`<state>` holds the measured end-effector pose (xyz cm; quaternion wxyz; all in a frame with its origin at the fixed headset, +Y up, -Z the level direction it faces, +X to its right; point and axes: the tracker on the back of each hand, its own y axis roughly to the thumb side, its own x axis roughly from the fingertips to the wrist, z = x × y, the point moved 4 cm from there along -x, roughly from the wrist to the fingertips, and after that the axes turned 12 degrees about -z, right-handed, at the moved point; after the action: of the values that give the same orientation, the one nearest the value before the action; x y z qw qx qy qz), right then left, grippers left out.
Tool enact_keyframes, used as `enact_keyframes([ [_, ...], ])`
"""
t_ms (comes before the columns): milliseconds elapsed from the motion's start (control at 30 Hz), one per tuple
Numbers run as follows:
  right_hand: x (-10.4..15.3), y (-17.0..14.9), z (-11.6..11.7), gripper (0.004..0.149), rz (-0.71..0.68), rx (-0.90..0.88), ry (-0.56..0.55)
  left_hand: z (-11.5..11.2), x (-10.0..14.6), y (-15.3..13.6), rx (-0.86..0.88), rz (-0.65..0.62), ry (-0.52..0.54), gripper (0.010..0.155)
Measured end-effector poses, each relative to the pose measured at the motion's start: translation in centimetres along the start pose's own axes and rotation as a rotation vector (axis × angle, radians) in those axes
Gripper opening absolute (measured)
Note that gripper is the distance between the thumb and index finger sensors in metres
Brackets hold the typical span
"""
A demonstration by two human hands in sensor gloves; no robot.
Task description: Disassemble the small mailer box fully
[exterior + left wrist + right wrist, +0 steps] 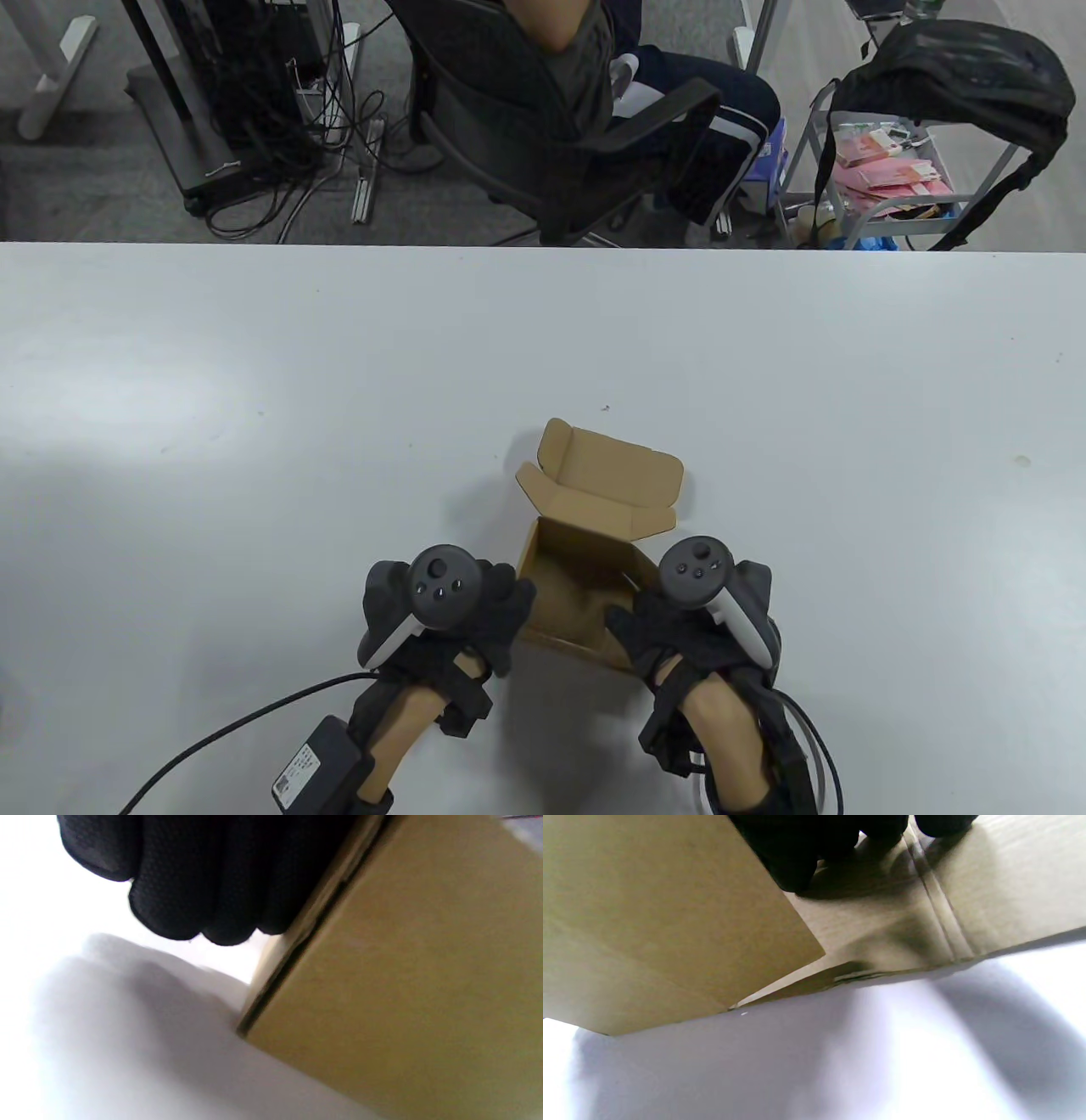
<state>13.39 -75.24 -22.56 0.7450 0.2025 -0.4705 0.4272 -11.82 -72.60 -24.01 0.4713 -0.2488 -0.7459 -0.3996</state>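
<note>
A small brown cardboard mailer box [585, 594] stands on the white table [254, 441] near the front edge. Its lid [611, 484] is open and leans away, with the side flaps up. My left hand [512, 609] grips the box's left wall. In the left wrist view its gloved fingers [203, 878] lie against the box's outer corner [415, 984]. My right hand [635, 618] grips the right wall. In the right wrist view its fingers [797, 853] press on a creased panel [908, 921], and a side panel [661, 921] has swung out.
The table's far edge [543, 246] runs across the view. Beyond it a person sits in an office chair [560, 144], with a cart [899, 170] and a black bag to the right. A glove cable [237, 730] trails over the table at the bottom left.
</note>
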Motion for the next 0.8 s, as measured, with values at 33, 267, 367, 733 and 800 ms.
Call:
enact_keyframes([
  [33, 0.0, 0.0, 0.0, 0.073, 0.0, -0.003, 0.0, 0.0, 0.0, -0.1, 0.014, 0.003, -0.005, 0.06],
  [267, -0.4, -1.0, -0.1, 0.07, -0.003, -0.072, 0.031, -0.2, 0.6, -1.2, 0.138, 0.018, -0.049, 0.064],
  [367, -0.3, -1.2, 0.0, 0.068, -0.014, -0.088, 0.034, 0.0, 1.0, -2.2, 0.27, 0.061, -0.076, 0.065],
  [733, -0.3, -1.2, 0.1, 0.065, -0.011, -0.087, 0.043, 3.0, 1.7, 11.5, -0.209, -0.544, 0.055, 0.065],
  [800, -0.2, -1.2, 0.2, 0.065, -0.011, -0.083, 0.043, 0.1, 0.1, 11.4, -0.361, -0.46, -0.155, 0.065],
])
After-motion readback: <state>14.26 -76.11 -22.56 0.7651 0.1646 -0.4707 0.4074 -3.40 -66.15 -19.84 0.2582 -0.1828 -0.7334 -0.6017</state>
